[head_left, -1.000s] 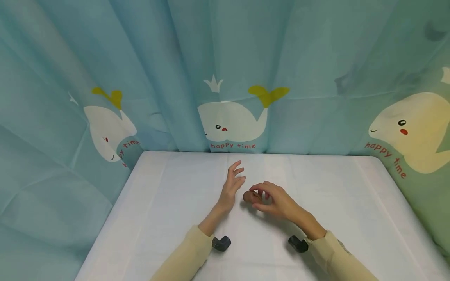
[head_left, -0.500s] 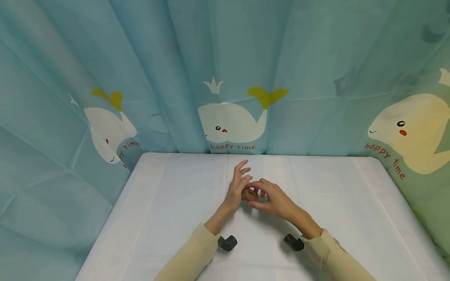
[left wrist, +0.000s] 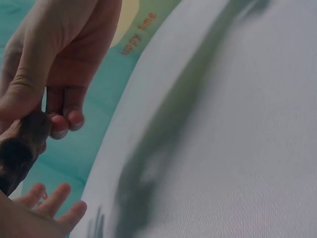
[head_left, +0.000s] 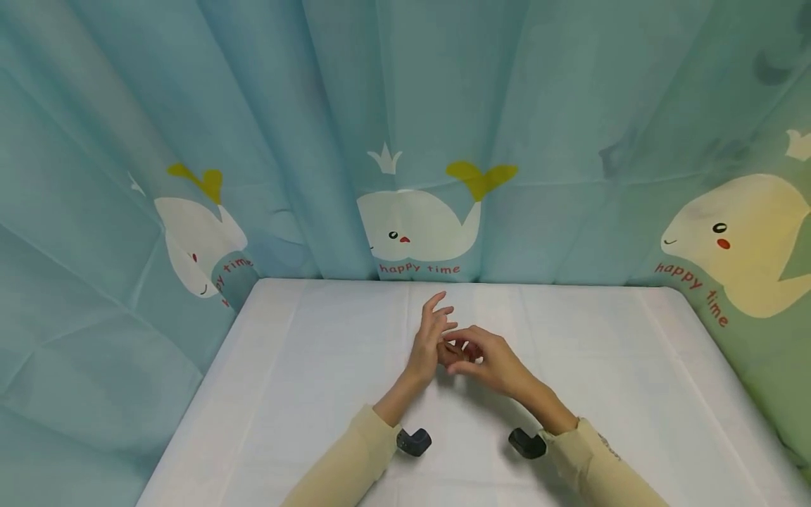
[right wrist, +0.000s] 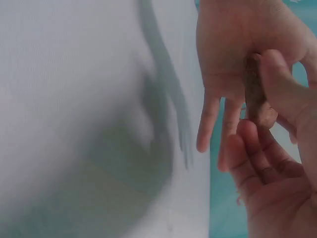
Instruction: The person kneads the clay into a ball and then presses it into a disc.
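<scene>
A small brown lump (head_left: 449, 354), rounded and a little rough, is pinched by my right hand (head_left: 497, 360) between thumb and fingers above the white table. My left hand (head_left: 426, 351) is held upright beside it with its fingers extended. In the right wrist view the lump (right wrist: 255, 91) looks elongated and lies against or just in front of the left palm (right wrist: 233, 44); firm contact cannot be told. A dark hollow or shadow marks the lump (left wrist: 34, 131) in the left wrist view, under the right thumb. The fingers partly cover it.
The white-covered table (head_left: 304, 394) lies below both hands, with their shadows on it. A blue-green curtain (head_left: 557, 211) printed with whales hangs behind and at the sides. Black wrist devices (head_left: 415, 442) stick out from both sleeves.
My left hand has moved right until it is beside the lump. The right hand has shifted slightly left with the lump, narrowing the gap between the hands.
</scene>
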`<state>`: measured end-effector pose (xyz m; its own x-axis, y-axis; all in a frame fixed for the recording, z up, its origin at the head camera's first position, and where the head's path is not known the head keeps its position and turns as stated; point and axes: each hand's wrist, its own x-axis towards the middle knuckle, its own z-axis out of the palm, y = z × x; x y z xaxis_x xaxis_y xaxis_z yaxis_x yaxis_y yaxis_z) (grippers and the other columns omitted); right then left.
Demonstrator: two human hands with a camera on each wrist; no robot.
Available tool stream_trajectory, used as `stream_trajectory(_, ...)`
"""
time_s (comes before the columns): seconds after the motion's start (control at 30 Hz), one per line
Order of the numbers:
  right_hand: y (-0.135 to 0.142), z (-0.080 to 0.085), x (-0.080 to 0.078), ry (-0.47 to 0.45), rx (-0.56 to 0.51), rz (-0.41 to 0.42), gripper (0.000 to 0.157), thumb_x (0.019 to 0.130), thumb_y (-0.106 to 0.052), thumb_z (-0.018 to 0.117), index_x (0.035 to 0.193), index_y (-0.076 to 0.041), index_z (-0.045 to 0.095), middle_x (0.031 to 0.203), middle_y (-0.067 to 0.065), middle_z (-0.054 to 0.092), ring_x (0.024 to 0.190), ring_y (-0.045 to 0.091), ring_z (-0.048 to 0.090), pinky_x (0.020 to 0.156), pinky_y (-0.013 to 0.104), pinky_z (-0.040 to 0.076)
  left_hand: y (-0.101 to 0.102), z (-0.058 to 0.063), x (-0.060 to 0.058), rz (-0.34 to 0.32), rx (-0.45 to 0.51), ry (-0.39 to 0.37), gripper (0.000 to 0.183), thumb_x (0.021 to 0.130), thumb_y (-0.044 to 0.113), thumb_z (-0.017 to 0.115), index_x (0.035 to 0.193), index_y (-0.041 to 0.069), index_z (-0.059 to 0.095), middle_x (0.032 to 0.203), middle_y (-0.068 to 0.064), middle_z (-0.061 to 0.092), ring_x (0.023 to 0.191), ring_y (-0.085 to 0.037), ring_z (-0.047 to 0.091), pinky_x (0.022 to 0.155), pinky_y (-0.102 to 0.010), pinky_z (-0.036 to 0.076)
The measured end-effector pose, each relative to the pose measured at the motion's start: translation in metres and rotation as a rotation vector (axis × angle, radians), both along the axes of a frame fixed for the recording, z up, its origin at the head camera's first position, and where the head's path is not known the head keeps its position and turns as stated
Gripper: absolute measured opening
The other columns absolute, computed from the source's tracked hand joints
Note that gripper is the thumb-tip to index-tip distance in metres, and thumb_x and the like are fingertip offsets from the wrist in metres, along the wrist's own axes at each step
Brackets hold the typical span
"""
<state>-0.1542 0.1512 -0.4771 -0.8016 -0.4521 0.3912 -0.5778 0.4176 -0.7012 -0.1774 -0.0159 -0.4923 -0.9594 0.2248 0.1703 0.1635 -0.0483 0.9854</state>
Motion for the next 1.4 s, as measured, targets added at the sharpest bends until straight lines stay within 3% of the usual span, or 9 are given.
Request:
stream_trajectory(0.17, -0.004, -0.003, 0.002, -0.089, -0.081, -0.100, 0.038, 0.085, -0.011, 0.083, 0.120, -0.001, 0.072, 0.093, 0.001, 0.070, 0.076, 0.009, 0.065, 0.068, 0.028, 0.056, 0.005, 0.000, 0.002, 0.044, 0.121, -0.020, 0.054, 0.109, 0.030, 0.029, 0.161, 0.017, 0.027, 0.149, -0.029, 0.041, 0.126, -0.049, 0.052, 0.099, -0.063, 0.045)
stream_trajectory(0.33, -0.012, -0.006, 0.001, -0.143, -0.145, -0.253, 0.021, 0.100, -0.016, 0.068, 0.118, -0.004, 0.073, 0.086, -0.001, 0.070, 0.071, 0.008, 0.063, 0.067, 0.027, 0.053, 0.011, 0.000, 0.004, 0.115, 0.125, -0.010, 0.053, 0.109, 0.035, 0.028, 0.161, 0.022, 0.028, 0.149, -0.025, 0.043, 0.126, -0.048, 0.053, 0.104, -0.064, 0.041)
stream_trajectory(0.53, -0.027, -0.004, -0.001, -0.304, -0.299, -0.386, 0.043, 0.114, -0.030, 0.036, 0.115, -0.003, 0.069, 0.076, 0.005, 0.061, 0.061, 0.015, 0.055, 0.058, 0.028, 0.048, 0.024, -0.001, 0.007, 0.231, 0.139, -0.010, 0.050, 0.110, 0.032, 0.031, 0.158, 0.023, 0.032, 0.146, -0.023, 0.046, 0.120, -0.040, 0.056, 0.103, -0.061, 0.039)
stream_trajectory(0.77, -0.039, -0.001, -0.003, -0.466, -0.420, -0.373, 0.057, 0.115, -0.038, 0.018, 0.127, -0.002, 0.060, 0.076, 0.010, 0.053, 0.059, 0.011, 0.047, 0.054, 0.024, 0.041, 0.037, -0.001, 0.015, 0.252, 0.157, -0.006, 0.049, 0.110, 0.031, 0.032, 0.158, 0.018, 0.033, 0.144, -0.023, 0.047, 0.120, -0.043, 0.054, 0.102, -0.053, 0.042)
stream_trajectory(0.83, -0.040, 0.000, -0.004, -0.470, -0.437, -0.355, 0.056, 0.115, -0.038, 0.018, 0.136, -0.003, 0.055, 0.088, 0.014, 0.055, 0.065, 0.014, 0.050, 0.056, 0.025, 0.041, 0.038, 0.000, 0.016, 0.251, 0.161, -0.007, 0.051, 0.110, 0.033, 0.032, 0.158, 0.017, 0.032, 0.148, -0.022, 0.045, 0.127, -0.046, 0.050, 0.105, -0.056, 0.039)
stream_trajectory(0.93, -0.039, 0.000, -0.003, -0.471, -0.466, -0.312, 0.054, 0.114, -0.040, 0.019, 0.153, -0.010, 0.042, 0.123, 0.020, 0.058, 0.098, 0.028, 0.061, 0.080, 0.037, 0.051, 0.037, 0.002, 0.015, 0.236, 0.148, 0.002, 0.054, 0.109, 0.034, 0.033, 0.159, 0.016, 0.029, 0.156, -0.020, 0.037, 0.141, -0.042, 0.038, 0.112, -0.060, 0.031)
stream_trajectory(1.03, -0.039, 0.001, -0.002, -0.464, -0.522, -0.250, 0.055, 0.114, -0.040, 0.019, 0.165, -0.019, 0.023, 0.160, 0.017, 0.036, 0.143, 0.041, 0.038, 0.113, 0.057, 0.033, 0.035, 0.002, 0.010, 0.222, 0.127, 0.054, 0.056, 0.110, 0.032, 0.032, 0.161, 0.011, 0.024, 0.163, -0.020, 0.025, 0.150, -0.040, 0.024, 0.118, -0.061, 0.022)
stream_trajectory(1.17, -0.042, 0.003, -0.001, -0.441, -0.568, -0.182, 0.059, 0.113, -0.042, 0.019, 0.167, -0.025, 0.008, 0.172, 0.005, 0.009, 0.157, 0.030, 0.006, 0.121, 0.061, 0.008, 0.031, -0.001, 0.004, 0.197, 0.117, 0.084, 0.059, 0.110, 0.033, 0.030, 0.164, 0.012, 0.019, 0.169, -0.016, 0.015, 0.153, -0.044, 0.016, 0.122, -0.058, 0.014)
stream_trajectory(1.4, -0.041, 0.000, -0.003, -0.416, -0.559, -0.224, 0.059, 0.112, -0.042, 0.023, 0.167, -0.026, 0.007, 0.172, -0.007, 0.001, 0.155, 0.021, 0.006, 0.118, 0.052, 0.016, 0.035, -0.001, 0.011, 0.127, 0.182, 0.040, 0.061, 0.110, 0.031, 0.027, 0.167, 0.017, 0.009, 0.172, -0.008, 0.006, 0.156, -0.039, 0.008, 0.123, -0.055, 0.010)
